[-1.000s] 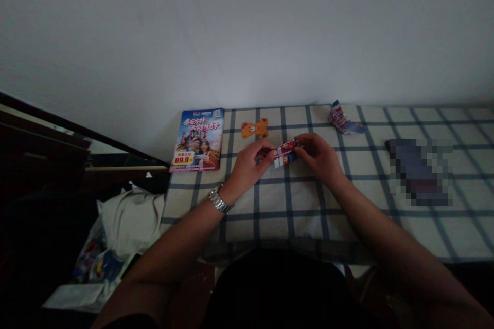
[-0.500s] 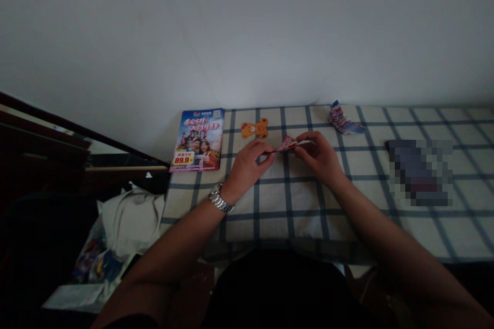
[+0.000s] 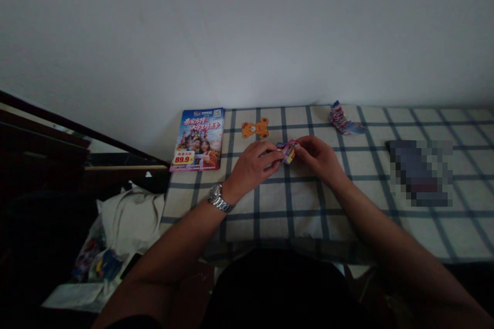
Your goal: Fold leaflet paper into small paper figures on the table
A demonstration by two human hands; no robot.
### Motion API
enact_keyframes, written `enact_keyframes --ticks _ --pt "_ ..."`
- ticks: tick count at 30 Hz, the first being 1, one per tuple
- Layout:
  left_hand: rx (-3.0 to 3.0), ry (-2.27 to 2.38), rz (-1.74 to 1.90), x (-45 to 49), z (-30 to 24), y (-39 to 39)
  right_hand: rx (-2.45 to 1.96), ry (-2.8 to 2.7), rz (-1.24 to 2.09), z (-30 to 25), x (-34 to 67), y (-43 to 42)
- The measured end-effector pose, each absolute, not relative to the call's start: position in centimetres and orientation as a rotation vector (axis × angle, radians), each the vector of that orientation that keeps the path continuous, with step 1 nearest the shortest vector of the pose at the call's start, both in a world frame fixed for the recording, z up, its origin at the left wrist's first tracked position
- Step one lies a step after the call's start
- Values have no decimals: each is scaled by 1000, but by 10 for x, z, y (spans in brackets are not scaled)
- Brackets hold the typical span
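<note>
A small folded strip of colourful printed paper (image 3: pixel 288 151) is pinched between both my hands above the checked tablecloth (image 3: pixel 301 205). My left hand (image 3: pixel 252 164), with a metal watch at the wrist, grips its left end with closed fingers. My right hand (image 3: pixel 316 157) pinches the right end. The paper now looks short and compact.
A colourful leaflet (image 3: pixel 198 139) lies at the table's left end, an orange bear-shaped cutout (image 3: pixel 254 128) beside it. A crumpled printed paper piece (image 3: pixel 341 118) sits near the wall. A blurred dark object (image 3: pixel 420 172) lies at right. Bags and cloth (image 3: pixel 123 221) pile on the floor at left.
The paper strip, first held long between the hands, was turned edge-on and is now folded shorter; both hands have drawn closer together.
</note>
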State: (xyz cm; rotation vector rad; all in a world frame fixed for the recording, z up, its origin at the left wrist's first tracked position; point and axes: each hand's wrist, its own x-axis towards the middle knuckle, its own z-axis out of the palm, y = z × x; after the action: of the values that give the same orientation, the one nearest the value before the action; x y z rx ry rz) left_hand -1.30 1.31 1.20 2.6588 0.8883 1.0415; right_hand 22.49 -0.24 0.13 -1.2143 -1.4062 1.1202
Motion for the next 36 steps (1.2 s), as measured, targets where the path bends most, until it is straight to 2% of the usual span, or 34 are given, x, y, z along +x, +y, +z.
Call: enact_keyframes --ticks 5,15,25,32,36 --pt "2663 812 914 -12 11 13 -1209 -1361 1182 -3 227 0" --pt "2425 969 969 -12 17 12 -1195 -1512 1151 -3 225 -2" --pt "2412 1071 873 -8 8 13 -1304 -1639 951 -7 224 -2" --pt "2396 1182 835 -8 7 15 -1272 -1890 615 1 221 -4" --pt "2382 1199 822 -7 5 14 -1267 -1951 588 1 219 -3"
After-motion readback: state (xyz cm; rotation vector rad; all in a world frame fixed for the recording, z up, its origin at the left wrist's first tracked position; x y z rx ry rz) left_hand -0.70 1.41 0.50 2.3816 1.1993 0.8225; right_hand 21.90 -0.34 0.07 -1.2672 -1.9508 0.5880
